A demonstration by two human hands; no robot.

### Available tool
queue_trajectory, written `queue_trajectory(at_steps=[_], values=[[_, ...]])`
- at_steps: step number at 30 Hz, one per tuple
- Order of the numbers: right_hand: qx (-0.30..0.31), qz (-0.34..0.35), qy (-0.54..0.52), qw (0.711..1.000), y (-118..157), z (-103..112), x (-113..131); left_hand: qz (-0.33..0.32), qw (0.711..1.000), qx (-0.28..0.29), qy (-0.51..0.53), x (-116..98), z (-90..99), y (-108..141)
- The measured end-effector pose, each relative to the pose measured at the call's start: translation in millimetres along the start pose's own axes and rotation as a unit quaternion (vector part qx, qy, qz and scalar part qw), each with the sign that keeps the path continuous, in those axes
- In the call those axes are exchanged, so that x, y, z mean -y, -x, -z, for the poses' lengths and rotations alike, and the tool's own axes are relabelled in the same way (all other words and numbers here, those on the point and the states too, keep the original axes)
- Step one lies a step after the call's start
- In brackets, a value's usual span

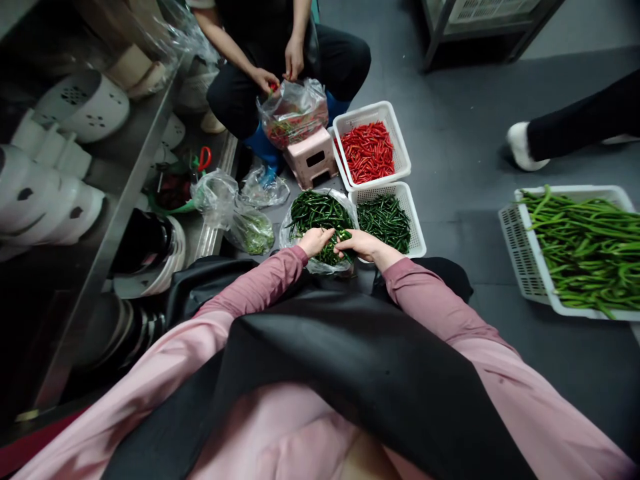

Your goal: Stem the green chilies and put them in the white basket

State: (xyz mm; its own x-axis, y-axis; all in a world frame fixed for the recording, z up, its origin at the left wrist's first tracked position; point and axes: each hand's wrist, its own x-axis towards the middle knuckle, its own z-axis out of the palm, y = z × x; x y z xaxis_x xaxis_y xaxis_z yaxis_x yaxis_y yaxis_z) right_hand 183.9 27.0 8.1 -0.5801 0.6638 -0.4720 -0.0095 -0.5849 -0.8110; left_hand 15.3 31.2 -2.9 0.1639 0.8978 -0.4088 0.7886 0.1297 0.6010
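My left hand [316, 241] and my right hand [363, 245] are close together over an open plastic bag [286, 230] filled with long green chili peppers [320, 212]. In my right hand are a few green chilies [344, 235], held between thumb and curled fingers. My left hand is closed in a pinch beside them; what its fingertips hold is too small to make out. Just beyond my right hand, a white basket [417, 230] holds dark green chilies [383, 219] without visible long stems. Behind it, another white basket [404, 150] contains red chilies [367, 152].
Opposite me a seated person [295, 57] handles red chilies in a plastic bag [295, 110] on a pink stool [311, 157]. A bag of green scraps [255, 233] lies at left, near metal shelving [127, 180]. A basket of long green peppers [523, 250] and someone's leg [575, 123] are right.
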Motion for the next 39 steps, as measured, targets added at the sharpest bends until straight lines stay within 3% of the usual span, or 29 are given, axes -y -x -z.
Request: queue_trajectory(at_steps=[3, 5, 8, 10, 13, 16, 18, 21, 26, 28, 30, 33, 36, 39], values=[[-0.042, -0.032, 0.096, 0.994, 0.1, 0.9, -2.9, 0.003, 0.979, -0.016, -0.203, 7.6, -7.6, -3.2], [-0.1, -0.033, 0.115, 0.988, -0.4, 6.3, -0.6, 0.009, 0.964, -0.019, -0.266, 11.2, -9.3, -2.9], [-0.223, 0.026, 0.032, 0.974, -0.1, 21.3, 9.8, -0.011, 0.955, -0.062, -0.289, 5.5, -6.7, -6.7], [-0.266, 0.07, -0.039, 0.961, 1.5, 31.4, 18.3, -0.014, 0.955, -0.1, -0.278, -5.1, -4.3, -17.1], [-0.271, 0.093, -0.104, 0.952, 3.7, 38.0, 26.5, 0.026, 0.959, -0.128, -0.251, -20.5, -3.1, -44.0], [-0.263, 0.084, -0.125, 0.953, 2.5, 35.3, 27.0, 0.059, 0.968, -0.076, -0.23, -23.4, -3.6, -70.5], [-0.259, 0.082, -0.126, 0.954, -0.2, 32.7, 25.1, 0.045, 0.973, -0.047, -0.22, -17.2, -2.7, -79.1], [-0.266, 0.083, -0.108, 0.954, -4.8, 31.3, 22.7, 0.029, 0.977, -0.069, -0.197, -3.4, 2.7, -73.5], [-0.299, 0.113, 0.031, 0.947, -10.0, 27.8, 22.4, -0.015, 0.985, -0.111, -0.133, 1.2, 19.3, -31.6], [-0.267, 0.169, 0.127, 0.94, -10.0, 23.0, 24.4, -0.049, 0.992, -0.091, -0.076, -4.7, 26.5, -13.2], [-0.181, 0.206, 0.196, 0.942, -8.7, 15.9, 26.5, -0.079, 0.994, -0.07, -0.014, -10.9, 32.4, 2.0], [-0.054, 0.159, 0.229, 0.959, -5.6, 2.9, 25.2, -0.111, 0.992, -0.051, 0.011, -14.3, 34.1, 17.1], [-0.009, 0.063, 0.255, 0.965, -4.4, -7.2, 16.0, -0.122, 0.985, -0.03, -0.12, -9.9, 24.4, 23.4], [-0.047, -0.008, 0.28, 0.959, -6.6, -6.8, 6.1, -0.091, 0.962, -0.009, -0.256, -4.1, 10.2, 20.3]])
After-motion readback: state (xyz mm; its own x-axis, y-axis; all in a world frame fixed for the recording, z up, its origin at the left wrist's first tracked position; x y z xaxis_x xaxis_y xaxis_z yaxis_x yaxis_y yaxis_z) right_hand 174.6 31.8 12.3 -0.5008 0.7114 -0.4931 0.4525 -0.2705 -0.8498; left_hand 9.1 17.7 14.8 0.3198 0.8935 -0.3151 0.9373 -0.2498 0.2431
